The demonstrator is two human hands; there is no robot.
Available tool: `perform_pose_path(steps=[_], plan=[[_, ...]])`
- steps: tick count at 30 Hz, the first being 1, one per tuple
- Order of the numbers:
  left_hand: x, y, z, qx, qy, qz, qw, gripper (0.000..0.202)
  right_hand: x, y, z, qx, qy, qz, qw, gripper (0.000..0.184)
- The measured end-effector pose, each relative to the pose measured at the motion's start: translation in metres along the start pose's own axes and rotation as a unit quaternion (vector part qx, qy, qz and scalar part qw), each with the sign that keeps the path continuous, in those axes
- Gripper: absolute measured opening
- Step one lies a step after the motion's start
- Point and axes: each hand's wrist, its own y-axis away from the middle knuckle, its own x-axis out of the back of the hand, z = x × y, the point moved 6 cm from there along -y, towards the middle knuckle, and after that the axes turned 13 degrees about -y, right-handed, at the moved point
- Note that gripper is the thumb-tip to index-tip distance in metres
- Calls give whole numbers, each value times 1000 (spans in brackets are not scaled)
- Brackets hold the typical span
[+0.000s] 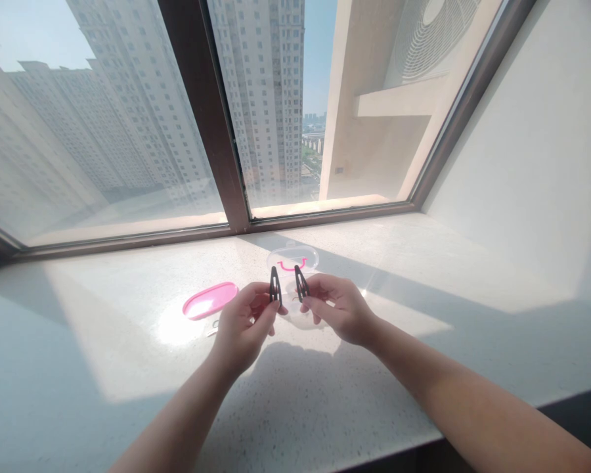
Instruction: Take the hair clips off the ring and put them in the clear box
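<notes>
My left hand [243,323] pinches a black snap hair clip [274,286] between thumb and fingers, its point upward. My right hand [335,307] pinches a second black hair clip [301,283] the same way. The two clips stand side by side, a little apart, above a white stone windowsill [423,276]. Right behind them sits a small clear plastic case [293,258] with a pink piece inside. A pink oval lid [209,300] lies flat on the sill to the left of my left hand.
A dark-framed window [211,131] runs along the far side of the sill, with tall buildings outside. A white wall [532,144] closes off the right. The sill's front edge [561,401] is at lower right. Sunlight falls across the middle.
</notes>
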Motion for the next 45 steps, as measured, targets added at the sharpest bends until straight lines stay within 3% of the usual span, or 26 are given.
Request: perform_pose_path(steps=[45], plan=[[0,1,2,3,-1,-1,1000,15,0,0,0,0,1,0,1000,13]])
